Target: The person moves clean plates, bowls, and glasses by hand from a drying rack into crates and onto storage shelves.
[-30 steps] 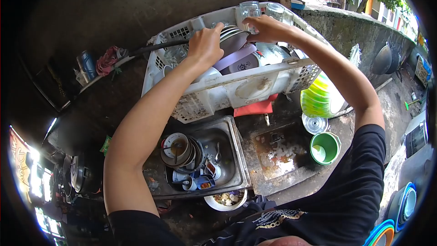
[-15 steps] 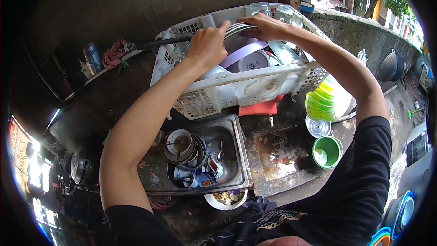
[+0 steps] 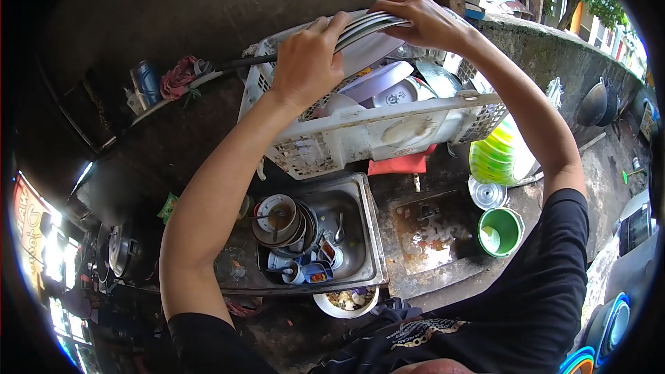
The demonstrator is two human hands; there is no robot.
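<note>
A stack of several plates (image 3: pixel 368 26), seen mostly by the rims, is held above the far part of a white plastic basket (image 3: pixel 339 134). My left hand (image 3: pixel 306 61) is closed on the stack's left side. My right hand (image 3: pixel 431 22) grips the right side, fingers bent over the rims. Below the plates, the basket holds a lavender dish (image 3: pixel 379 80), a white bowl with a printed mark (image 3: pixel 396 95) and a clear glass piece (image 3: pixel 439 77). My hands hide some of the basket's contents.
Stacked dirty bowls (image 3: pixel 277 219) and cups sit in the metal sink (image 3: pixel 357 260). A bowl of food scraps (image 3: pixel 346 303) stands below it. To the right are a green bucket (image 3: pixel 500 230), a pot lid (image 3: pixel 487 194) and a yellow-green round container (image 3: pixel 500 152).
Both hands have moved up and away with the plates, raising them from among the dishes. More of the lavender dish and the basket's inside now shows.
</note>
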